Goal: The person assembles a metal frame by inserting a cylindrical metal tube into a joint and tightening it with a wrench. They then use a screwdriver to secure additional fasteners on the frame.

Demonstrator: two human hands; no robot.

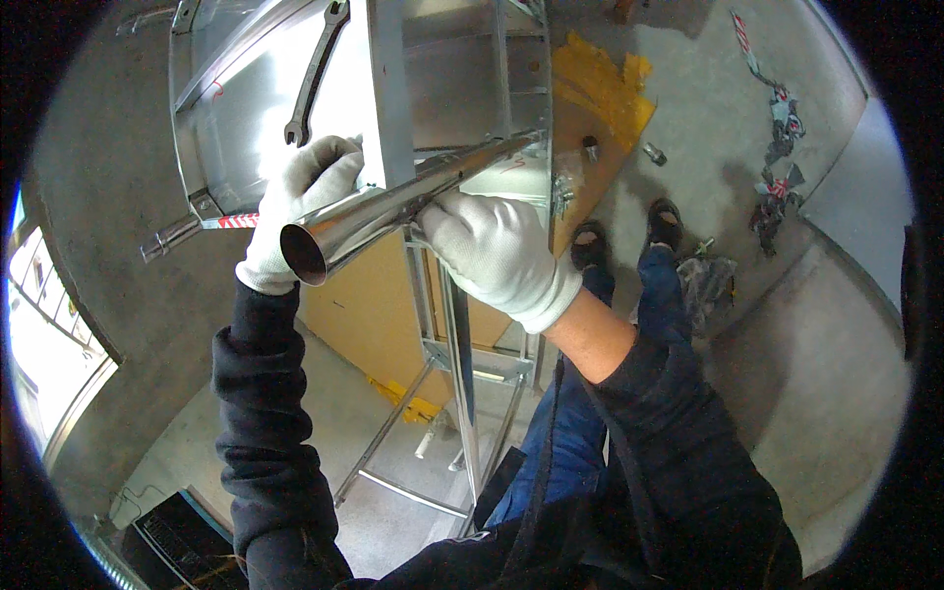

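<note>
A shiny round steel tube [393, 205] slants across the grey sheet-metal frame [246, 108]. The white-gloved left hand [295, 202] cups it near its open end; the white-gloved right hand [497, 251] closes around it just beside.

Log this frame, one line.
left hand: on steel tube | right hand: gripping tube | wrench: lying on metal frame

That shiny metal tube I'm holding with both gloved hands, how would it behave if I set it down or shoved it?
The metal tube looks rigid, so it likely won't flex. Its open end shows a hollow bore, so it is probably light for its length. Round and polished, it could roll freely and may slip in the left hand or right hand.
</note>
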